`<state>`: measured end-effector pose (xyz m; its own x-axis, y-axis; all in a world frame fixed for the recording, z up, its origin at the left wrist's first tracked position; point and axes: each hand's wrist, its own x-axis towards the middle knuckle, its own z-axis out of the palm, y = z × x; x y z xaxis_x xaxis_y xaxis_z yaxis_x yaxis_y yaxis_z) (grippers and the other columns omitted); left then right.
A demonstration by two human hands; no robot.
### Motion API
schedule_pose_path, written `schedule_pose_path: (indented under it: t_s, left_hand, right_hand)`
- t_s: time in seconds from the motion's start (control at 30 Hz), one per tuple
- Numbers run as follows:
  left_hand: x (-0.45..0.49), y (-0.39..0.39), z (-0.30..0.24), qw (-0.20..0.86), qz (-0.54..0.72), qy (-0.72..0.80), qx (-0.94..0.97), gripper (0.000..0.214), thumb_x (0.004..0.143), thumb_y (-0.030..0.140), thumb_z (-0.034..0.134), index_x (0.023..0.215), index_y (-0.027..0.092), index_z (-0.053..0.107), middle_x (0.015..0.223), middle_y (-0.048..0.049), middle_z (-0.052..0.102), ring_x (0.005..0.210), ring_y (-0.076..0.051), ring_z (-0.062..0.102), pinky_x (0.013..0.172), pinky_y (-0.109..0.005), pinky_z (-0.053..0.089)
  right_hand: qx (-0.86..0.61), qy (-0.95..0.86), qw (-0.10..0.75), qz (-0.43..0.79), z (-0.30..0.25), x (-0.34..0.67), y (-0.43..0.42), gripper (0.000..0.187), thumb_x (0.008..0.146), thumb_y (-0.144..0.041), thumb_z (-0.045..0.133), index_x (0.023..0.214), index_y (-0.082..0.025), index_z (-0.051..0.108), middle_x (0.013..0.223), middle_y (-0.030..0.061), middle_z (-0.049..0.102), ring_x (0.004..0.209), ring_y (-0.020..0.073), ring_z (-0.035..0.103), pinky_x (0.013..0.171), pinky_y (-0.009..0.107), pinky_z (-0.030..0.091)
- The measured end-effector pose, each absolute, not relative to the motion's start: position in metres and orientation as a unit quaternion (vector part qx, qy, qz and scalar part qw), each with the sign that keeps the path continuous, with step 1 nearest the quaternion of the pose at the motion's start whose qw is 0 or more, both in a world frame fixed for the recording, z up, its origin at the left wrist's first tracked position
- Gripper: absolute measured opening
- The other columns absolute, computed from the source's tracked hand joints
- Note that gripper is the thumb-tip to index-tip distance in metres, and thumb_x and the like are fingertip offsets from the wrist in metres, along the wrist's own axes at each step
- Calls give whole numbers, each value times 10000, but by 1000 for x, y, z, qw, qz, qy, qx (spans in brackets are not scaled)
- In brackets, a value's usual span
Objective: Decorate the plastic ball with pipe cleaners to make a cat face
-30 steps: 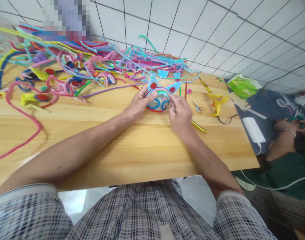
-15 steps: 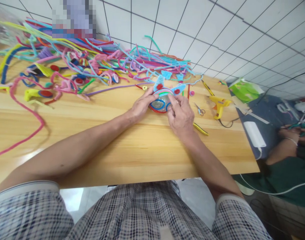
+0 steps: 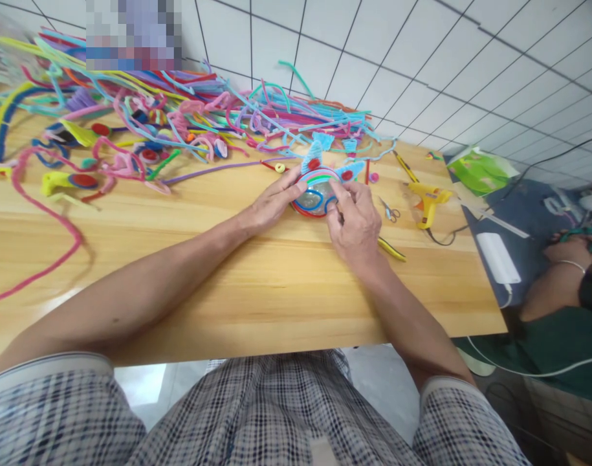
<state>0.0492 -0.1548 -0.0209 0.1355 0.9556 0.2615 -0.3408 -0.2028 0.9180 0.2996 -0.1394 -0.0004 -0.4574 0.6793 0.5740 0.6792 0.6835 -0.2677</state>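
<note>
A round clear craft piece ringed with red, green and blue pipe cleaners rests on the wooden table. Two light blue ears with red dots stick up from it. My left hand grips its left side, thumb on the rim. My right hand is closed at its right front, fingertips pinching at a blue loop on the piece.
A big heap of coloured pipe cleaners covers the table's far left. Small scissors, a yellow glue gun and a yellow-black tool lie to the right. Another person's hands work at the far right beyond the table edge.
Both hands stay on the craft piece; my right fingers have shifted slightly on its front. The view has moved a little.
</note>
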Motion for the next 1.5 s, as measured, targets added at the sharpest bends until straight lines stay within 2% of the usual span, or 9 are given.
schedule_pose_path:
  t_s: [0.1,0.23,0.43,0.57,0.77,0.97,1.13,1.33,1.5]
  left_hand:
    - [51,-156,-15,551,579,301,521,825,973,794,1029,1605,283,887,1795,-109,806,1901,-445,522,1584,-547,433]
    - [50,-155,-16,543,578,306,528,841,938,806,1060,1584,294,895,1770,-91,822,1836,-431,587,1555,-510,465]
    - [46,-152,-25,489,592,351,535,724,934,770,1068,1503,345,924,1751,-61,824,1817,-401,578,1599,-467,366]
    - [42,-149,-31,469,589,361,551,773,969,796,1029,1575,337,887,1762,-79,801,1794,-398,585,1591,-480,361]
    - [41,-148,-34,460,578,369,564,840,997,838,980,1637,313,838,1793,-107,775,1793,-396,583,1582,-469,363]
    - [42,-150,-35,434,571,385,580,837,1028,861,931,1659,318,835,1761,-109,794,1763,-404,589,1572,-474,361]
    - [41,-149,-37,393,558,387,621,861,1115,923,793,1699,291,813,1823,-135,758,1759,-403,609,1561,-485,383]
    - [34,-147,-41,340,505,397,687,939,1205,956,602,1832,263,686,1913,-171,682,1809,-397,586,1577,-536,405]
    - [32,-147,-41,332,501,400,692,917,1213,956,582,1853,308,680,1951,-140,662,1843,-398,565,1592,-548,394]
  right_hand:
    - [-409,-853,325,3,0,300,-140,581,1153,-269,706,1721,-362,784,1561,152,815,1371,382,838,1186,571,761]
    - [-407,-856,318,3,1,299,-141,597,1163,-281,713,1754,-351,764,1591,173,800,1441,408,822,1220,608,749]
    - [-388,-856,341,-16,-3,299,-141,593,1187,-336,691,1778,-333,741,1604,177,796,1475,409,814,1268,642,734]
    - [-391,-851,350,-28,-6,298,-139,552,1209,-379,663,1750,-326,761,1604,177,816,1488,405,818,1277,642,734]
    - [-403,-844,353,-24,-7,293,-139,583,1212,-383,643,1781,-295,734,1634,186,822,1567,403,789,1359,638,683]
    - [-403,-852,334,9,-8,291,-140,566,1239,-471,689,1781,-319,740,1624,194,795,1510,414,799,1315,639,705]
    - [-405,-856,320,-17,-8,290,-143,600,1253,-506,692,1817,-303,719,1642,207,761,1516,413,781,1316,642,698]
    - [-429,-862,266,-50,-6,288,-150,665,1274,-500,622,1893,-258,636,1704,240,710,1569,439,732,1315,685,681]
    - [-437,-859,259,-53,-7,285,-152,685,1267,-501,635,1906,-255,609,1721,254,683,1568,465,715,1301,721,675]
